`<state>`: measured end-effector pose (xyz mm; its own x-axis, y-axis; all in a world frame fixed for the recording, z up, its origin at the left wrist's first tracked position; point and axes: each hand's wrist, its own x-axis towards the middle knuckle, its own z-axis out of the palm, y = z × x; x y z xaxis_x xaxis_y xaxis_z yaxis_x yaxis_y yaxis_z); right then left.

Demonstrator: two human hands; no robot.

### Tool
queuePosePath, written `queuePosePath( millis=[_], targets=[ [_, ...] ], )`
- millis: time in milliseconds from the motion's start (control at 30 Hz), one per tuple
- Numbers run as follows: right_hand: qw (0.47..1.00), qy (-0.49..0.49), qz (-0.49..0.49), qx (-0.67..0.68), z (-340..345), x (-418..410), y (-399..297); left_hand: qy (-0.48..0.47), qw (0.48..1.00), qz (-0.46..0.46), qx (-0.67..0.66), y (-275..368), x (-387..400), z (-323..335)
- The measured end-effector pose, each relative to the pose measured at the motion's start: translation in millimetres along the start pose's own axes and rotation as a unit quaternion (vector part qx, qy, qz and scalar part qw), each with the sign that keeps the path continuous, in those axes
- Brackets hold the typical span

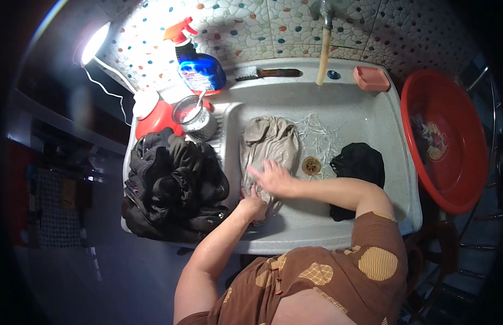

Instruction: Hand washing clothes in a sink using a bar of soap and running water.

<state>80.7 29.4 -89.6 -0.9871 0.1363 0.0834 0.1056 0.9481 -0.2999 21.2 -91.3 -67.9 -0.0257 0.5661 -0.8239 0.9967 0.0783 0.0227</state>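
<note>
A wet grey-beige garment [272,138] lies bunched on the floor of the grey sink [357,109], left of the drain [311,165]. Flat across its middle rests my right hand [276,178], fingers spread and slightly blurred. My left hand [255,205] presses on the garment's near end, thumb and forefinger visible; whether the other fingers grip the cloth is hidden. To the right, partly under my right forearm, is a black cloth [359,162]. A heap of dark clothes [174,187] covers much of the ribbed drainboard [222,122] at the left.
Behind the heap stand a glass jar [200,126] holding white powder and a spoon, a blue spray bottle [200,73] and a lit lamp [95,44]. Along the back rim are a brush [272,73], a hose-fitted tap [324,48] and a pink soap dish [371,78]. A red basin [458,142] leans at the right.
</note>
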Motion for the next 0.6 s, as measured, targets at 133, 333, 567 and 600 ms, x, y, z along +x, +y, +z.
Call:
queuePosePath(
  millis=[133, 333, 567, 600],
  targets=[
    [0.987, 0.034, -0.069, -0.140, 9, -22, 59, -0.006, 1.000, 0.007, -0.001, 0, 10, -1],
    [0.969, 0.003, -0.011, -0.248, -12, 36, 134, 0.088, 0.994, -0.049, 0.048, 12, 3, -9],
    [0.890, -0.046, 0.266, 0.367, -74, 12, 106, 0.267, 0.931, -0.155, -0.194, -20, 27, -105],
    [0.902, -0.006, 0.235, 0.361, -72, -2, 107, 0.320, 0.901, -0.168, -0.242, -31, 45, -112]
  ],
)
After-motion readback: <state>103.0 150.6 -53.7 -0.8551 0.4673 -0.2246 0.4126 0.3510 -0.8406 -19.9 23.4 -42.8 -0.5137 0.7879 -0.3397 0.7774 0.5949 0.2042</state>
